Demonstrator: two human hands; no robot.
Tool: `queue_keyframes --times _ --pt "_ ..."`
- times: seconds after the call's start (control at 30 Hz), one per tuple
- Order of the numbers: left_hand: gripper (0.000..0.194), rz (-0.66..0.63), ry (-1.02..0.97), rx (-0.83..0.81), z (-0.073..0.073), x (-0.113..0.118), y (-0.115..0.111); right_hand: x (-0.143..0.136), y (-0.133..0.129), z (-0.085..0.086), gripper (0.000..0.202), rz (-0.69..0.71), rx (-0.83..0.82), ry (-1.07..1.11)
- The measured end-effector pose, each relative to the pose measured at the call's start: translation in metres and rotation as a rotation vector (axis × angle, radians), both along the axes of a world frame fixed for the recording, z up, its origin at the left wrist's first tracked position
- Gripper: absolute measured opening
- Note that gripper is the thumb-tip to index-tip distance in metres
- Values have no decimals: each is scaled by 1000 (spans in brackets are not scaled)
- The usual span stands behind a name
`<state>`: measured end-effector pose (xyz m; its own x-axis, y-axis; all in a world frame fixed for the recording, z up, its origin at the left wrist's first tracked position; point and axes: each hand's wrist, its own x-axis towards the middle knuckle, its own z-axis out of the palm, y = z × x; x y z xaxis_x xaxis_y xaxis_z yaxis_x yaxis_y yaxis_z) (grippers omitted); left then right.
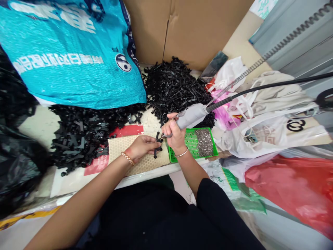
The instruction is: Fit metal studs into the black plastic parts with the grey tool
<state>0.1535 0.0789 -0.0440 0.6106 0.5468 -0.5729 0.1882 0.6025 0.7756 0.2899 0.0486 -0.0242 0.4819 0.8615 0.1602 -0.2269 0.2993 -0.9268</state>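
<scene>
- Part in work: black linkage-like piece [155,153], slim arms with rounded ends, matte; looks like more than one arm, crossing. It's at the right edge of the honeycomb-patterned mat [140,158], on the counter [63,182].
- Left hand [145,147]: fingertips pinching the black piece.
- Right hand [175,135]: fist closed round the grey power screwdriver [194,116], nose pointing at the piece.
- Counts: 1 screwdriver, 1 coiled spring [275,45] and 1 black cable [270,85] running off it, 1 mat, 1 green basket [189,140] just beside the mat.
- Basket: small metal pieces [205,142] over its right part; too many and too small to count or type.
- Black parts: 2 big heaps, left heap [83,135] and back heap [177,86]; tangled, uncountable.
- Hidden: driver tip against the piece, can't tell if touching. Fingers cover some of the piece, so arm count unclear.
- Turquoise sack [85,76] cut off at top, overlaps the left heap. Red bag [293,187] cut off at right.
</scene>
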Motion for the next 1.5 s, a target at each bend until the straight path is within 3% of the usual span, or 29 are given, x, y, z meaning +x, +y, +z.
queue_keyframes --times 0.23,0.37,0.47,0.57,0.7,0.8,1.0,1.5 --pt "42 15 13 -7 -2 1 0 3 1 -9 33 204 77 -8" --pt "44 34 2 2 -4 0 -1 1 5 -12 33 246 71 1" --pt "45 46 -20 -9 -5 0 -1 1 4 -6 32 212 88 -9" --pt "44 69 -43 -26 -7 0 -1 10 -8 11 28 147 186 -39" --pt "38 118 -35 -44 -7 0 1 30 -33 25 30 -54 190 -92" --pt "34 139 -11 -57 -5 1 1 38 -48 11 30 -130 92 -48" --pt "31 165 7 -57 -2 3 -1 36 -56 -25 32 -109 35 -24" --pt "37 142 -2 -36 -4 2 -1 37 -55 -37 30 -35 -15 -53"
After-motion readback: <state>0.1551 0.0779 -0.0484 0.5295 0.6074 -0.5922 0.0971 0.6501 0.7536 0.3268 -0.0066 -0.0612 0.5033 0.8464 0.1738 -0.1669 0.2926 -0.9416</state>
